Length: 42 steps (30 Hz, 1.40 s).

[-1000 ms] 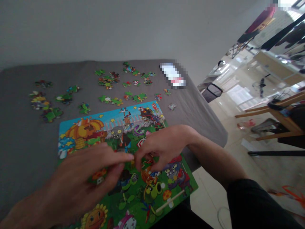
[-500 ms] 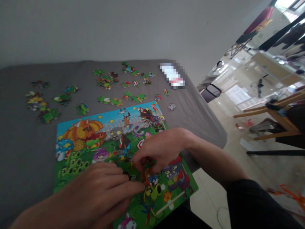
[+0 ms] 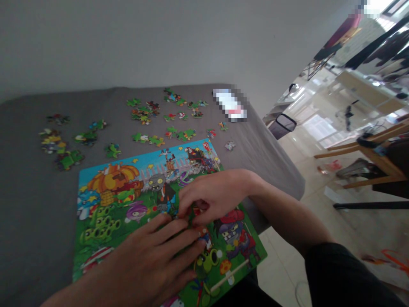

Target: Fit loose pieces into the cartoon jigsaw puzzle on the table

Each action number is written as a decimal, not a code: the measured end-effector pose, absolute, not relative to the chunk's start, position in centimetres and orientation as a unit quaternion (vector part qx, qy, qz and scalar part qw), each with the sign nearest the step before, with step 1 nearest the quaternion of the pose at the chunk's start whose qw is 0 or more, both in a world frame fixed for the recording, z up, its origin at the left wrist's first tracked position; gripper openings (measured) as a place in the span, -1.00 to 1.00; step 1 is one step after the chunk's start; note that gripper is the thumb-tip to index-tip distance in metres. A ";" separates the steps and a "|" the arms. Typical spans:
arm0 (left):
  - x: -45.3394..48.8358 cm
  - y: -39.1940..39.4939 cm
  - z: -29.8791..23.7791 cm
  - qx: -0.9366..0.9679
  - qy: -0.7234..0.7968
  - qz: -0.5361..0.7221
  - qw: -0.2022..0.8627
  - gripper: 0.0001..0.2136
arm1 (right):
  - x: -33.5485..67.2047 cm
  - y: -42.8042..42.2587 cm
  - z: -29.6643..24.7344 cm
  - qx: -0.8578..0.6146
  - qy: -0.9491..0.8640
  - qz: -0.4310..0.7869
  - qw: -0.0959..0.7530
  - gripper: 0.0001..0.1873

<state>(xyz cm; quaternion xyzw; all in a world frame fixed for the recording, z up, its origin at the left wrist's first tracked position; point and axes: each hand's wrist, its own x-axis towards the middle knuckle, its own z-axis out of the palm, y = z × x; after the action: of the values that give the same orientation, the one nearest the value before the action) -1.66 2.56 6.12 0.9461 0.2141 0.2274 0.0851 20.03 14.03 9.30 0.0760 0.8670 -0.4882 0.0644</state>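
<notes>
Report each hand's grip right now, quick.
Left hand: open, fingers flat on the puzzle, holding nothing visible.
Right hand: curled, fingertips down on the puzzle; cannot tell if it holds a piece.

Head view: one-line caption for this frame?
Bare left hand and right hand rest on a colourful cartoon jigsaw puzzle, loose pieces lying beyond it on a grey cloth-covered table.

Left hand (image 3: 147, 260), right hand (image 3: 212, 196) on jigsaw puzzle (image 3: 128, 200); loose pieces (image 3: 142, 113) on grey cloth (image 3: 38, 204).

The single head-worn camera is facing forward and downward. It is viewing the left hand (image 3: 137, 262) and right hand (image 3: 214, 197) from close range.
</notes>
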 end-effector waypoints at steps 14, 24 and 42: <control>-2.2 2.0 4.8 0.958 0.216 0.176 0.074 -0.75 | 22.3 16.1 8.6 0.189 0.862 -0.466 -0.067 -0.79; -1.5 2.0 5.0 0.949 0.228 0.210 0.065 -0.71 | 22.4 16.2 8.5 0.193 0.858 -0.458 -0.126 -0.73; -2.0 2.5 5.4 0.965 0.190 0.175 0.038 -0.65 | 23.5 19.0 6.9 0.384 0.723 -0.341 -0.463 -0.75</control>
<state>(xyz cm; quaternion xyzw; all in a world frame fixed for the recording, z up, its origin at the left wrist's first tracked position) -2.04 2.52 5.43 0.9654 0.1903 0.1745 0.0379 23.51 18.96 6.95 0.3835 0.7229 -0.3410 -0.4627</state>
